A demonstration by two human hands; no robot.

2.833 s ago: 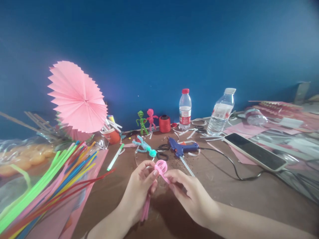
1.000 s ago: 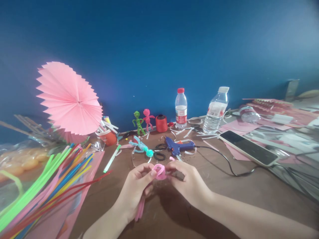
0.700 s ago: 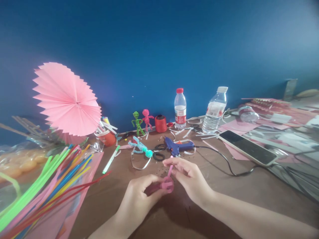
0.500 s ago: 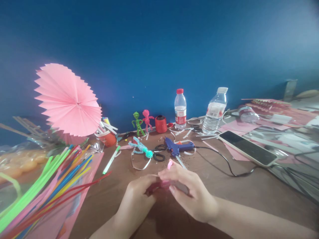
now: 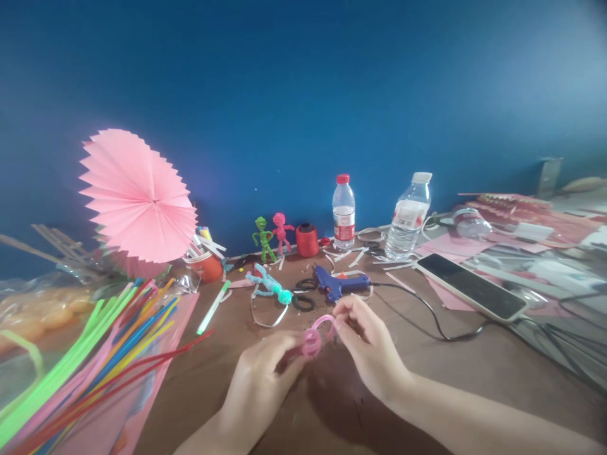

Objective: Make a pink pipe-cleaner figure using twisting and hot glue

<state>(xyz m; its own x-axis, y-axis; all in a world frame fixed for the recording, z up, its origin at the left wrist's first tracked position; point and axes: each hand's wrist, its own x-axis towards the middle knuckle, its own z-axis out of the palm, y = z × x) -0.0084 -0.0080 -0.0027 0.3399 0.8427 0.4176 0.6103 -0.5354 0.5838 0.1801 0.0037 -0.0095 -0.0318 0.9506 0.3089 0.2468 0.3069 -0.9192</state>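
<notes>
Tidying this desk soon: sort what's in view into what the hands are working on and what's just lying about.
In hand: pink pipe cleaner, held by left hand and right hand.
Lying about: glue gun, phone, red-capped bottle, paper fan, spare pipe cleaners.

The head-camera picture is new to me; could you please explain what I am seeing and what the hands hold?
There is no machine here: a person wears a camera on the head, so the one view looks forward and down at their own bare hands. The left hand pinches a coiled pink pipe cleaner, and the right hand holds its loose looped end. On the brown table lie a bundle of coloured pipe cleaners at the left, a blue glue gun, a teal figure and a phone. By the blue wall stand a pink paper fan, a green figure, a pink figure, a red spool, a red-capped bottle and a white-capped bottle.
</notes>
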